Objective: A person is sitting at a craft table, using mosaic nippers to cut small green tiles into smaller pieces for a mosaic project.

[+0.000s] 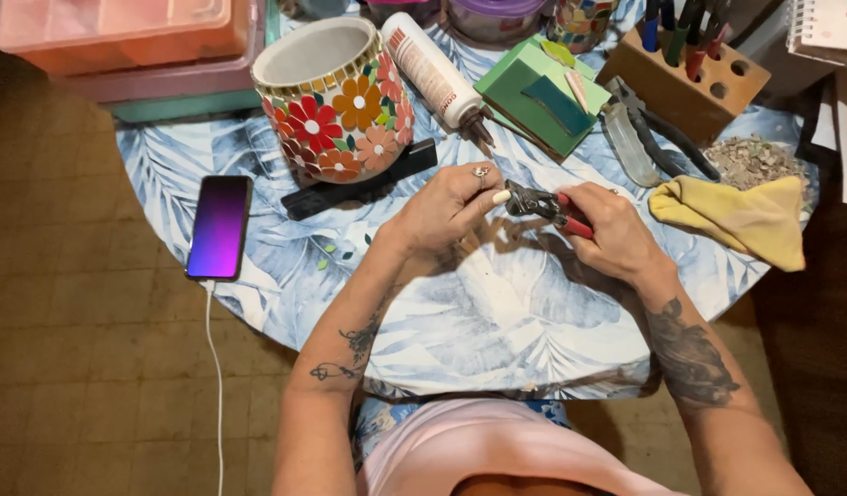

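Over a leaf-patterned surface (497, 321), the right hand (614, 231) grips red-handled nippers (544, 204) whose jaws meet a small pale piece (501, 197) pinched in the left hand (449, 209), near a flowered mosaic pot (336, 101).

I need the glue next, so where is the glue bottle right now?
The glue bottle lies on its side at the table's far edge, between the flowered mosaic pot and the green foam sheets.
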